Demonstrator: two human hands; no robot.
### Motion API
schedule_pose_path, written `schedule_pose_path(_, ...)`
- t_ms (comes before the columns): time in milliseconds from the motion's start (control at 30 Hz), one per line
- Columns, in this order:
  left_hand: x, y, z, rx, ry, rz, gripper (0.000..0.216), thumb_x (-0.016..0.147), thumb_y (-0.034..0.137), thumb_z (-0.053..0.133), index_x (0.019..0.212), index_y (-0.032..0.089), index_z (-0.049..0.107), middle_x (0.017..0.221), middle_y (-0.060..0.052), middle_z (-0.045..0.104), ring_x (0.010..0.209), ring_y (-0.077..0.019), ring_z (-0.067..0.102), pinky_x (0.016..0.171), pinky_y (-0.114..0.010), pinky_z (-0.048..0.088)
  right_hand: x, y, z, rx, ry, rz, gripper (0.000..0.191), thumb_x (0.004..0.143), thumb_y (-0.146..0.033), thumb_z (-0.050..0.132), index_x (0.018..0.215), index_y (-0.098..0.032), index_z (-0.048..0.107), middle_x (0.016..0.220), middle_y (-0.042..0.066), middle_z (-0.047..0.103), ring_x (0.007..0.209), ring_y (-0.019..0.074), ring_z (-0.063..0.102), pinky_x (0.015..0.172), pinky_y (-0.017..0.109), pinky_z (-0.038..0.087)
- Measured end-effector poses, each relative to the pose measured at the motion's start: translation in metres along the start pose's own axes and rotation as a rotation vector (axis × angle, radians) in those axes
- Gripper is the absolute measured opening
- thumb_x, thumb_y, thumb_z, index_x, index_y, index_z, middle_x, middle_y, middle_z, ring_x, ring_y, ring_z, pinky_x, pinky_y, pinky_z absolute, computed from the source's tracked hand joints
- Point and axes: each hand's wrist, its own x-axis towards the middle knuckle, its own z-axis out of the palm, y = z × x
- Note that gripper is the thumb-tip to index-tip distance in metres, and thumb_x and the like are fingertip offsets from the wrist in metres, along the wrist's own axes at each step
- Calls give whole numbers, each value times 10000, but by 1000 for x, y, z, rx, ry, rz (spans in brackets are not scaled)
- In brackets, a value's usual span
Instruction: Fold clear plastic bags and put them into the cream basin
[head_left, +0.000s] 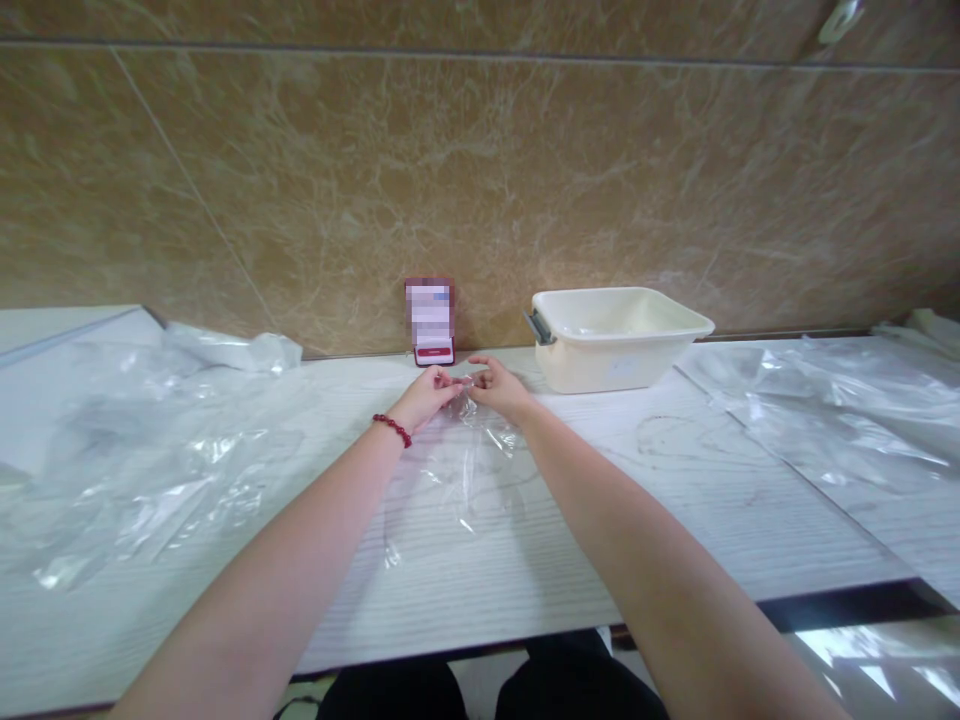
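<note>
A clear plastic bag [466,465] lies over the white table in front of me, its far end gathered between my two hands. My left hand [427,397], with a dark red bead bracelet [392,430] at the wrist, pinches the bunched plastic from the left. From the right, my right hand [501,388] grips the same end, its thumb and fingertips close to those of the left. Just beyond the hands a phone [432,322] in a red case leans upright against the wall, its screen partly blurred.
A cream plastic tub [619,340] with a grey handle stands by the wall to the right. Crumpled clear plastic sheets [165,450] cover the left of the table [420,610], and more clear plastic [847,410] lies at the right. A brown marbled wall [480,180] bounds the back.
</note>
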Motion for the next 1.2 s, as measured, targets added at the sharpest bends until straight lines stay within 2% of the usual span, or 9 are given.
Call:
schedule_pose_path(167, -1, 1, -2, -62, -44, -36, 243, 591, 222, 616, 622, 167, 382, 506, 73, 433, 431, -41, 374, 420, -169, 235, 3, 6, -1, 0, 52, 2, 436, 636, -217, 545, 1044, -200, 391, 705, -37, 552, 618, 68, 508, 595, 206, 394)
schedule_pose_path(367, 0, 2, -2, -98, -31, -69, 97, 587, 134, 587, 679, 122, 559, 587, 31, 517, 474, -40, 408, 461, -182, 290, 3, 4, 0, -88, 72, 27, 378, 636, -206, 510, 1001, -209, 409, 599, -69, 501, 507, 58, 453, 485, 178, 344)
schedule_pose_path(533, 0, 3, 1, -144, 12, -109, 148, 585, 137, 594, 729, 105, 593, 628, -3, 573, 538, -71, 476, 531, -211, 350, 3, 2, 1, -45, 79, 35, 352, 612, -207, 519, 938, -203, 386, 597, -76, 494, 511, 60, 461, 491, 179, 356)
schedule_pose_path(700, 0, 4, 1, -211, -13, -123, 229, 558, 154, 652, 770, 104, 583, 680, -22, 600, 611, -84, 526, 613, -231, 386, 4, 6, 0, -75, 81, -5, 325, 618, -241, 532, 909, -209, 390, 628, -71, 504, 551, 63, 481, 527, 190, 375)
schedule_pose_path(933, 4, -1, -2, -147, 16, -91, 393, 508, 197, 700, 868, 99, 579, 650, -21, 604, 593, -94, 533, 612, -249, 408, 7, 11, -1, -52, 67, -5, 319, 616, -173, 507, 914, -209, 400, 709, -47, 524, 608, 67, 512, 572, 203, 405)
schedule_pose_path(1100, 2, -1, -3, -87, 0, -66, 465, 515, 192, 691, 952, 92, 569, 641, -18, 603, 574, -84, 521, 615, -246, 406, 5, 8, -1, -105, 43, -24, 286, 617, -119, 473, 889, -208, 479, 778, -34, 527, 597, 57, 500, 568, 194, 399)
schedule_pose_path(1200, 1, -2, -2, -71, -23, -29, 450, 531, 193, 679, 958, 100, 572, 719, -38, 618, 629, -95, 535, 660, -262, 408, 4, 5, -1, -119, 12, -44, 285, 622, -96, 455, 876, -213, 512, 818, -31, 530, 577, 46, 487, 569, 191, 393)
